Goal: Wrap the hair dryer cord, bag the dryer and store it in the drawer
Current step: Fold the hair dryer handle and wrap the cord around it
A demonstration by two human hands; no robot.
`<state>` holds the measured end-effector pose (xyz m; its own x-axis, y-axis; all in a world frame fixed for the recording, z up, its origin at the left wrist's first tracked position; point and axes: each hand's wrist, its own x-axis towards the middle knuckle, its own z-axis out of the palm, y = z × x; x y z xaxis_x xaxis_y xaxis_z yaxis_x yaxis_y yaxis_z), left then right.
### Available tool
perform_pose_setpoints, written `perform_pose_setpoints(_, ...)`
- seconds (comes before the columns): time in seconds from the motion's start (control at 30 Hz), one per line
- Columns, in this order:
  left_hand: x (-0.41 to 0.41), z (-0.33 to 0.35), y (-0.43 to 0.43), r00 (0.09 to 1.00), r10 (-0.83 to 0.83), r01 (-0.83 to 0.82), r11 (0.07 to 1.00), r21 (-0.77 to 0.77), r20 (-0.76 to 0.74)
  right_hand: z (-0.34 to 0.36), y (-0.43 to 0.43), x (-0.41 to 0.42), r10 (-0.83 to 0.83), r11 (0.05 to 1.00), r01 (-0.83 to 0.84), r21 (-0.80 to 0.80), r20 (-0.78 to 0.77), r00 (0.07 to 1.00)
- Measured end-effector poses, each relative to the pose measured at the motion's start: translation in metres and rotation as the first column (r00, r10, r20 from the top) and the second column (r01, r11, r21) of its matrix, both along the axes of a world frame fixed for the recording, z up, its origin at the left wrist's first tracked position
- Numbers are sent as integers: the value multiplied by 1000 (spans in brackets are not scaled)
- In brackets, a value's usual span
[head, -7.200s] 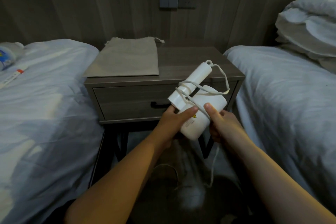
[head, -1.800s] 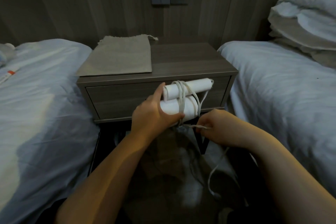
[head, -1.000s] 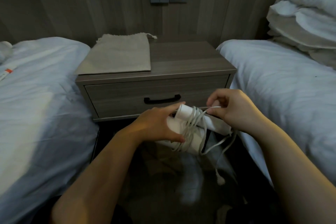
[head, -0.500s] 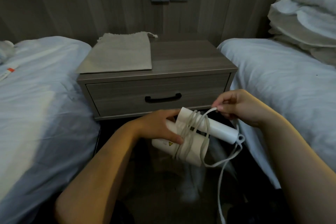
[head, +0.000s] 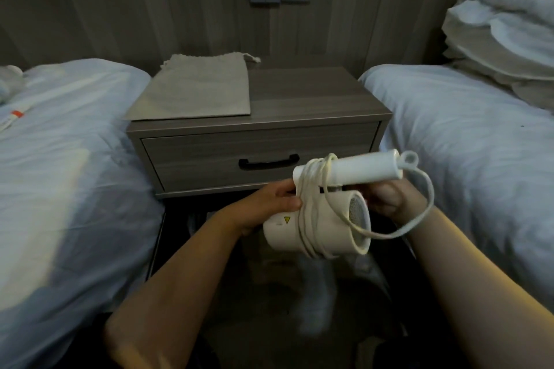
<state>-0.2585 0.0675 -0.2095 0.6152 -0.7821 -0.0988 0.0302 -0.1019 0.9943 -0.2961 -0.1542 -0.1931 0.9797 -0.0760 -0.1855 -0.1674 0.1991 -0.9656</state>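
The hair dryer (head: pixel 317 225), held near the closed drawer (head: pixel 260 159), is clamped by the left hand (head: pixel 269 207); the right hand (head: pixel 386 198), grip indeterminate behind it, should tension the loose cord (head: pixel 419 210) loop before tucking.

Both hands hold a white hair dryer (head: pixel 317 226) in front of the nightstand (head: pixel 299 96). The left hand (head: pixel 269 204) grips its barrel; the right hand (head: pixel 386 199) sits behind the folded handle. The cord (head: pixel 308 219) wraps the body in several turns, one loop hanging free. A beige drawstring bag (head: pixel 195 87) lies flat on the nightstand's left half, above the shut drawer (head: pixel 209 156).
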Motion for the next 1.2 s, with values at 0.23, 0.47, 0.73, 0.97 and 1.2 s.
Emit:
perform_pose_setpoints(0.23,-1,1,-11,942,241,-285,943,-175,-234,2,15,-3,70,994,-76,82,66,995)
perform_pose_setpoints(0.47,7,6,-15,770,540,-621,757,-204,-340,-3,21,-4,313,922,-309,234,20,949)
perform_pose_setpoints(0.73,-6,3,-27,705,686,-709,679,-190,-178,-12,56,-1,-33,999,29,-22,-175,984)
perform_pose_setpoints(0.97,-7,4,-26,697,702,-717,674,-179,-146,-6,52,-6,39,995,-51,-88,-127,991)
perform_pose_setpoints(1.2,-8,7,-22,797,593,-599,800,-26,-118,4,45,-11,-61,935,11,-355,-129,990)
